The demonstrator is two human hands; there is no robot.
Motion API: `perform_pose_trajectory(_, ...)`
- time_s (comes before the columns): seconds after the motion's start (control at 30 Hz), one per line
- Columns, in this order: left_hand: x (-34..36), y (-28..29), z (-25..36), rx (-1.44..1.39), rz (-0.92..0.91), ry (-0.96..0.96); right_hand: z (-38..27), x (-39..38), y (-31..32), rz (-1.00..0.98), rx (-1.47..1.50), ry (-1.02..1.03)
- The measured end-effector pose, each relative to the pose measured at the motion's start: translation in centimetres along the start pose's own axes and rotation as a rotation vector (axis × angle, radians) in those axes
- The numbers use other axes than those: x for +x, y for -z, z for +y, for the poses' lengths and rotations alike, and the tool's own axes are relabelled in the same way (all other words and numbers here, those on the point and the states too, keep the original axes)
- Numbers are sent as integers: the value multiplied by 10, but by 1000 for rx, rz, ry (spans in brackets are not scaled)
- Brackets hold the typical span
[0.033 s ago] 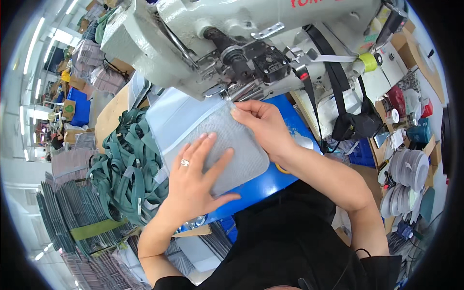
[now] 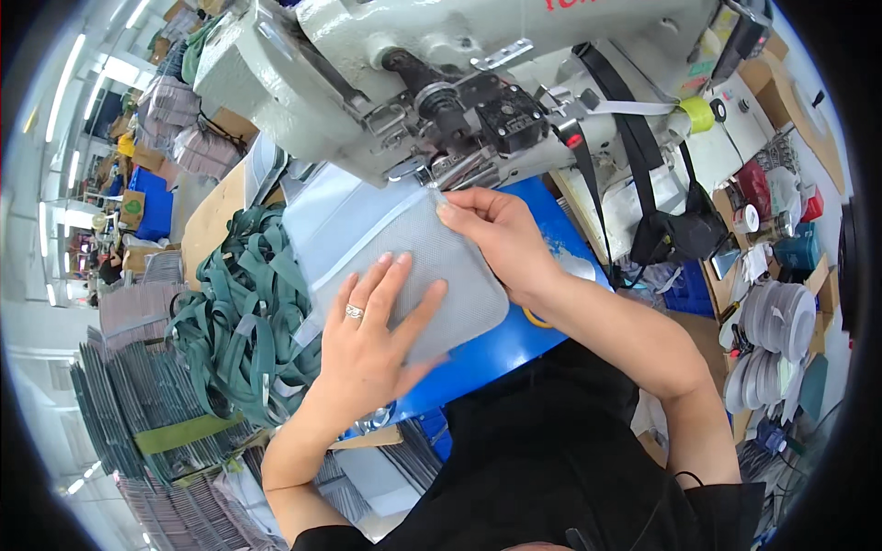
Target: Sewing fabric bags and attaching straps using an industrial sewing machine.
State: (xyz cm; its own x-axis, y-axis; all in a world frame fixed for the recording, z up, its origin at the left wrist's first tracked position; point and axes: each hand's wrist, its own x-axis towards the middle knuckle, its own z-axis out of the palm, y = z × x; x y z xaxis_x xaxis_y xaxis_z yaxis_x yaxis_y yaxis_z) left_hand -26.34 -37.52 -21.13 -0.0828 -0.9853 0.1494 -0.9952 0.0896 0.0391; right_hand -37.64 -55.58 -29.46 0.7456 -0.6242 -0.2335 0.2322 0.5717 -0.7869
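Note:
A light grey mesh fabric panel (image 2: pixel 455 275), joined to a pale blue piece of fabric (image 2: pixel 335 216) by a pale strip, lies under the needle area of a sewing machine (image 2: pixel 450 129). My left hand (image 2: pixel 367 331) rests flat on the mesh with its fingers spread and a ring on one finger. At the panel's far right edge, close to the presser foot (image 2: pixel 424 174), my right hand (image 2: pixel 503 234) pinches the fabric between thumb and bent fingers. The machine head hides the panel's far end.
A heap of green straps (image 2: pixel 243 312) lies left of the blue work surface (image 2: pixel 478 360). Stacked dark fabric pieces (image 2: pixel 138 404) stand at the lower left. To the right are a hanging black pouch (image 2: pixel 680 237) and white tape rolls (image 2: pixel 776 321). Yellow scissor handles (image 2: pixel 536 319) show beside my right wrist.
The panel has shifted slightly toward the machine. My left hand has moved a little with it, and its thumb is blurred. My right hand keeps its pinch.

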Motion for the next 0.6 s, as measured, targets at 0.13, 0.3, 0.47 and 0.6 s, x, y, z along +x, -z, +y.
perform_pose_trajectory(0.13,-9,5,-3,207,-129,-53,12,-11,12,-74,-44,96)
perform_pose_trajectory(0.3,3,30,-5,311,-221,-163,8,-46,31,-169,-257,160)
perform_pose_trajectory(0.47,26,46,-6,344,-292,-198,4,-36,35,-219,-317,149)
perform_pose_trajectory(0.6,45,54,-21,351,-324,-216,0,-16,29,-241,-290,143)
